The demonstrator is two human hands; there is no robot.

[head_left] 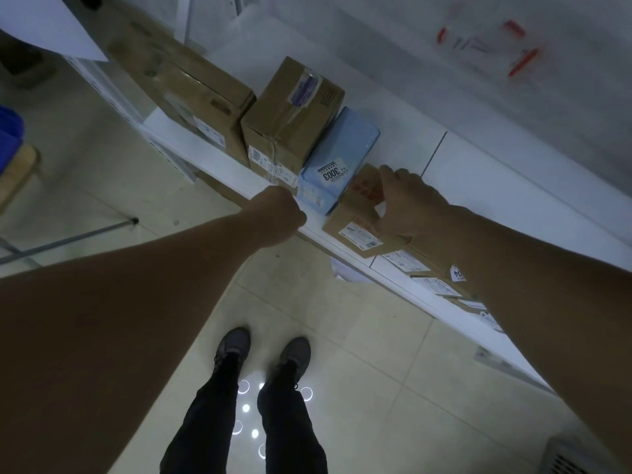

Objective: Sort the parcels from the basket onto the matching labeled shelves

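Several parcels line a white shelf above pale floor tiles.

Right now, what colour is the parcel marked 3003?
The parcel is light blue; the head view shows it best.

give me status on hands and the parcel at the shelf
Right hand grips small brown box on white shelf. Left hand fisted at shelf edge, nothing seen in it. Blue parcel close beside the box.
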